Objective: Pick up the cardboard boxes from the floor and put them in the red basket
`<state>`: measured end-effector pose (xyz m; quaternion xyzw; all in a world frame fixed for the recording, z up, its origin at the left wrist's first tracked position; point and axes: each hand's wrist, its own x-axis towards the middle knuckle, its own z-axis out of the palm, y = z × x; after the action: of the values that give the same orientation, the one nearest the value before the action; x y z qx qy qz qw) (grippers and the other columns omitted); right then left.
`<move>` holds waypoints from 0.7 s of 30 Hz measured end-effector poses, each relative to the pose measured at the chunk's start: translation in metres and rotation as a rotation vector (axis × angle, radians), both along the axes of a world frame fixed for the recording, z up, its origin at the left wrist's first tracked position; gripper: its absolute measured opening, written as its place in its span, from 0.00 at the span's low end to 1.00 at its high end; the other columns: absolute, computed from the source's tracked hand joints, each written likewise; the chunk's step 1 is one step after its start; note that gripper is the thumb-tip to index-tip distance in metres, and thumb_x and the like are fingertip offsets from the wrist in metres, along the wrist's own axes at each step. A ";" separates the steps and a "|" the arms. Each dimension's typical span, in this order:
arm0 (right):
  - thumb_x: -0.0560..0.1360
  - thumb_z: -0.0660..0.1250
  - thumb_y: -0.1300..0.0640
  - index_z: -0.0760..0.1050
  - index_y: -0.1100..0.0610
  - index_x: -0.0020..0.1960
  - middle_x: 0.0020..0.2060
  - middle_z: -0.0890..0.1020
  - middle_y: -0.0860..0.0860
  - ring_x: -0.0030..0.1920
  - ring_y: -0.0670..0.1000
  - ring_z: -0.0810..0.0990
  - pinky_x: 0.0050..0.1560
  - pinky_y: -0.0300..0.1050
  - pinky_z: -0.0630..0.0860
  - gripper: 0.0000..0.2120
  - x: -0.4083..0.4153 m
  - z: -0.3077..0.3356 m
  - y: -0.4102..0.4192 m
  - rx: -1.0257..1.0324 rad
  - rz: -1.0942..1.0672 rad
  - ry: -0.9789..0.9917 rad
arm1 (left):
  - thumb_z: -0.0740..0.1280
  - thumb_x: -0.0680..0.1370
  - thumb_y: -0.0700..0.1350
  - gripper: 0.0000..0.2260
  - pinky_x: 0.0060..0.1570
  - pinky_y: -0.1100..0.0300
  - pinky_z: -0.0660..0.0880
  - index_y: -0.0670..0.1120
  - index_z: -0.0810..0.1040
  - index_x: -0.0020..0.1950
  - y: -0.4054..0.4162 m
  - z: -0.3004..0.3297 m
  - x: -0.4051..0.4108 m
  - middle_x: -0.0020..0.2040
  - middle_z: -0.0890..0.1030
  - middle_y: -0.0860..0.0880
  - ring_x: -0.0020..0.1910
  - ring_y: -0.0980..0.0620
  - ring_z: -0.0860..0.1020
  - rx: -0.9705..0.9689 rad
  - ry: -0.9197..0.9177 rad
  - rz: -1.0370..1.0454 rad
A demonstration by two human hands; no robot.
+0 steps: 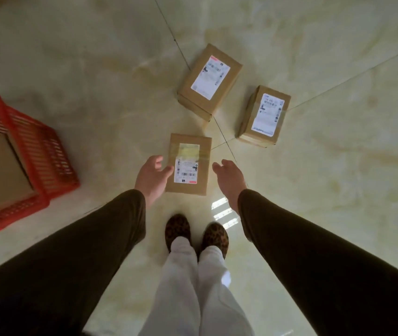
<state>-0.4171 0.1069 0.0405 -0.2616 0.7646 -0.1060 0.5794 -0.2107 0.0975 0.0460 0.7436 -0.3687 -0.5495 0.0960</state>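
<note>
A glossy marbled floor (pixel 72 93) is seen. A slatted red plastic basket (pixel 47 161) at left holds plain cardboard. Three labelled, taped boxes lie on the tiles; the nearest box (pixel 189 163) is flanked by the left hand (pixel 153 177) and right hand (pixel 229 178), fingers spread, empty.

Between the fingers (pixel 159 163) of both hands lies a brown cardboard box (pixel 188 164) with a white label. The basket (pixel 55 156) is red, the sleeves (pixel 110 236) dark brown, the slippers (pixel 177 229) leopard-spotted, the trousers (pixel 188 287) white, the floor (pixel 96 81) cream marble.
</note>
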 end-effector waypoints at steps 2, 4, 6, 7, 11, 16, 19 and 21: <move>0.83 0.62 0.49 0.63 0.56 0.81 0.77 0.71 0.55 0.75 0.57 0.70 0.68 0.48 0.68 0.28 0.000 -0.020 0.000 0.041 -0.026 -0.012 | 0.68 0.82 0.51 0.27 0.71 0.47 0.69 0.46 0.66 0.78 -0.001 -0.019 -0.004 0.75 0.71 0.44 0.71 0.47 0.73 0.019 0.002 0.003; 0.83 0.61 0.51 0.63 0.56 0.81 0.77 0.71 0.53 0.75 0.56 0.71 0.65 0.45 0.66 0.27 0.001 -0.041 -0.001 0.082 -0.065 -0.020 | 0.68 0.82 0.50 0.28 0.71 0.48 0.68 0.46 0.64 0.79 -0.003 -0.039 -0.006 0.77 0.70 0.44 0.72 0.46 0.71 0.031 -0.004 0.012; 0.84 0.60 0.52 0.63 0.56 0.81 0.78 0.70 0.52 0.76 0.55 0.70 0.64 0.42 0.64 0.26 0.004 -0.059 -0.002 0.124 -0.051 -0.040 | 0.68 0.81 0.50 0.29 0.69 0.53 0.68 0.46 0.63 0.80 -0.004 -0.057 -0.008 0.78 0.69 0.45 0.73 0.46 0.70 0.038 -0.027 0.029; 0.85 0.59 0.53 0.62 0.56 0.82 0.78 0.70 0.52 0.76 0.55 0.70 0.64 0.41 0.63 0.26 0.005 -0.067 -0.003 0.134 -0.041 -0.052 | 0.68 0.81 0.50 0.30 0.67 0.54 0.67 0.47 0.62 0.81 -0.005 -0.065 -0.008 0.78 0.68 0.45 0.74 0.45 0.70 0.044 -0.038 0.038; 0.83 0.61 0.55 0.64 0.57 0.80 0.67 0.77 0.53 0.60 0.54 0.75 0.60 0.47 0.70 0.27 0.013 -0.091 -0.004 0.180 -0.089 -0.149 | 0.66 0.82 0.48 0.29 0.69 0.52 0.70 0.49 0.61 0.81 -0.005 -0.091 -0.009 0.78 0.68 0.45 0.73 0.44 0.71 0.135 0.009 0.042; 0.81 0.61 0.57 0.76 0.56 0.70 0.62 0.84 0.53 0.58 0.56 0.82 0.50 0.44 0.74 0.19 0.018 -0.088 -0.005 0.157 -0.083 -0.189 | 0.65 0.82 0.41 0.21 0.55 0.57 0.74 0.48 0.69 0.75 0.001 -0.098 -0.019 0.63 0.80 0.49 0.61 0.46 0.79 0.159 0.127 0.104; 0.82 0.59 0.59 0.76 0.55 0.72 0.61 0.84 0.52 0.60 0.55 0.83 0.46 0.41 0.75 0.19 0.018 -0.067 -0.007 0.100 -0.097 -0.163 | 0.66 0.82 0.41 0.22 0.43 0.65 0.73 0.48 0.66 0.76 0.006 -0.082 -0.021 0.53 0.79 0.56 0.54 0.52 0.79 0.121 0.133 0.187; 0.83 0.58 0.59 0.75 0.54 0.72 0.59 0.85 0.51 0.57 0.52 0.83 0.44 0.39 0.76 0.20 0.020 -0.046 -0.010 0.032 -0.104 -0.127 | 0.66 0.83 0.41 0.21 0.39 0.67 0.72 0.50 0.66 0.75 0.007 -0.064 -0.020 0.51 0.77 0.60 0.49 0.59 0.79 0.094 0.132 0.233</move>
<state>-0.3969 0.0969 -0.0058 -0.2051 0.7403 -0.1401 0.6247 -0.2308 0.1048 -0.0176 0.7473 -0.2466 -0.5990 0.1481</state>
